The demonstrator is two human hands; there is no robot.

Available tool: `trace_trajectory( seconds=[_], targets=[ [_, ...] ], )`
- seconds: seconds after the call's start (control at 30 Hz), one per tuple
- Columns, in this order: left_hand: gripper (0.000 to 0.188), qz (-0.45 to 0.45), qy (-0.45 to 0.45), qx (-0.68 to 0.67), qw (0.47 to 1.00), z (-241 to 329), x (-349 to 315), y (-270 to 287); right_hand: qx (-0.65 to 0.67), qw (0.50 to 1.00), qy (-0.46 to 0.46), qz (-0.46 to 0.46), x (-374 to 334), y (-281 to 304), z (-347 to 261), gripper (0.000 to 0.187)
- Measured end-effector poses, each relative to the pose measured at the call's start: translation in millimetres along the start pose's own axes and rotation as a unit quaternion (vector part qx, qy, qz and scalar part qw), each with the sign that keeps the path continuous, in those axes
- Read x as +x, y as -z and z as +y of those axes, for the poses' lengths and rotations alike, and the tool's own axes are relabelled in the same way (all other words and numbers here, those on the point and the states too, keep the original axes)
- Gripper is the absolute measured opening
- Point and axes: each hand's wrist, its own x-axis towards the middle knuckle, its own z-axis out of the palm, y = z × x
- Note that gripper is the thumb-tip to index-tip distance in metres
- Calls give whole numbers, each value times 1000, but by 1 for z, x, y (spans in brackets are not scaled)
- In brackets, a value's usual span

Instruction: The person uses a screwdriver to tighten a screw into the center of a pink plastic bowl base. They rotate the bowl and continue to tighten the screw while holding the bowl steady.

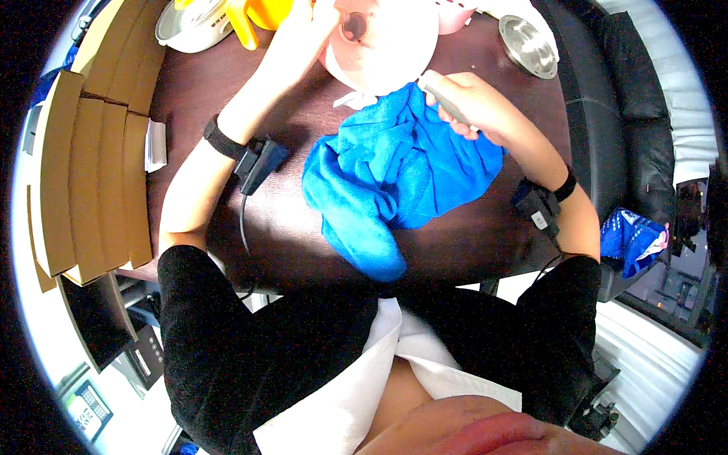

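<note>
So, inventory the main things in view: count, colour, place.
cloth: 1, blue, mid-table
table: 1, brown, centre
round item: 1, pink, top
bowl: 1, silver, upper right
container: 1, white, upper left
plastic item: 1, yellow, beside container
boxes: several, brown, left
sofa: 1, black, right
package: 1, blue, right
curtains: some, white, right
handheld item: 1, grey, right hand
wristbands: 2, black, wrists
left hand: 1, bare, top centre
right hand: 1, bare, by cloth

Black sleeves (199, 318), white collar (334, 387)
Behind the fingers (462, 130), each wrist has a black strap (223, 138) and a dark box (264, 163) with a cable (243, 224); the right box (531, 203) bears a white label (539, 220).
</note>
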Motion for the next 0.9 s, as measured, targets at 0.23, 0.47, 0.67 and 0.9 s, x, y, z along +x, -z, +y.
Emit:
trace_trajectory(
  seconds=[0.23,0.47,0.67,0.9],
  targets=[
    [33,9,40,-93,995,-1,0,-1,167,985,-18,-40,1,-10,19,44],
    [35,8,15,35,999,0,-1,1,205,977,-32,-56,0,-11,21,43],
    [36,16,79,-38,996,0,0,1,219,973,-18,-67,1,-13,24,44],
    [35,1,-119,159,980,6,-8,4,220,973,-23,-68,1,-15,24,44]
  ],
)
